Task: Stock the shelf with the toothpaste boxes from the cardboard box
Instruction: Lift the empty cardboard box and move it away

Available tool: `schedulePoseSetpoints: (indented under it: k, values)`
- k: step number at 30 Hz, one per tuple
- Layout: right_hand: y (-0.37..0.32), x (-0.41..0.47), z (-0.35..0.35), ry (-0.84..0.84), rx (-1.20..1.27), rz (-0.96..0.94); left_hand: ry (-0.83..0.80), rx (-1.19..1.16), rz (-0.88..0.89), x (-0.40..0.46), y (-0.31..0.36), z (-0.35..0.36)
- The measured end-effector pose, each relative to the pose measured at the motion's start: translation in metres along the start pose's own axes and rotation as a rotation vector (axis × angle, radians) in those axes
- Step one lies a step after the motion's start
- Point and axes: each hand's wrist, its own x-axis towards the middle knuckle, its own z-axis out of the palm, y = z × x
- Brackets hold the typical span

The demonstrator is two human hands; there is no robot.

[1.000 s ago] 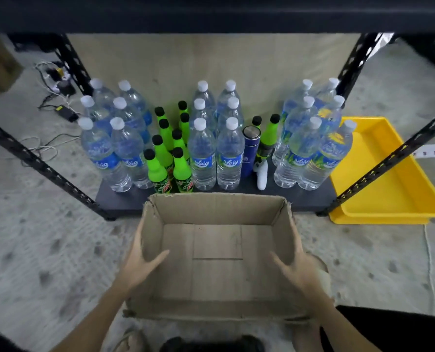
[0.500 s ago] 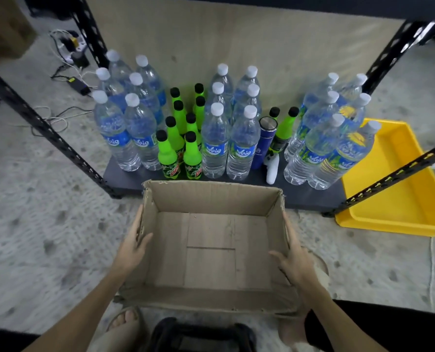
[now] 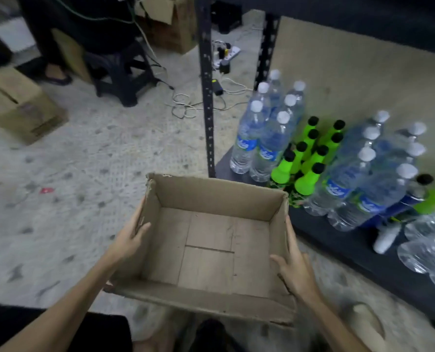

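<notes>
Gripping cardboard box walls | left hand left side | right hand right side | box between hands

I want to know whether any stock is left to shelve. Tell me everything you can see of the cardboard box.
The cardboard box is plain brown corrugated card, open at the top with worn, ragged rims. Its inside is bare: only the folded bottom flaps show, no toothpaste boxes. It sits slightly skewed beside the lower shelf. The left hand grips its left wall, thumb inside; the right hand grips its right wall the same way.
</notes>
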Motion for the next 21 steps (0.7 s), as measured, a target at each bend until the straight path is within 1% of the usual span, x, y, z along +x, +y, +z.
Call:
schedulePoseSetpoints:
  k: [4,6,8,11,13,16,19,21]
  values:
    - [-0.056,0.050,0.054,-0.069,-0.025,-0.155,0.153,-0.010,-0.068,-0.009,-0.056,-0.062]
    - [-0.084,0.078,0.086,-0.132,-0.037,-0.256,0.219,-0.012,-0.126,-0.012,-0.081,-0.089]
    - [-0.111,0.107,0.122,-0.211,-0.055,-0.290,0.266,-0.012,-0.171,-0.020,-0.101,-0.119]
    - [-0.140,0.136,0.169,-0.284,-0.028,-0.376,0.353,0.015,-0.148,-0.032,-0.133,-0.154]
    - [-0.152,0.151,0.193,-0.315,-0.038,-0.379,0.367,-0.035,-0.182,-0.041,-0.157,-0.172]
    - [-0.160,0.161,0.220,-0.333,-0.067,-0.333,0.342,-0.109,-0.247,-0.046,-0.186,-0.184]
    - [-0.167,0.166,0.234,-0.320,-0.117,-0.302,0.324,-0.061,-0.227,-0.049,-0.197,-0.182]
    - [-0.167,0.167,0.239,-0.319,-0.178,-0.271,0.346,-0.038,-0.263,-0.052,-0.201,-0.179]
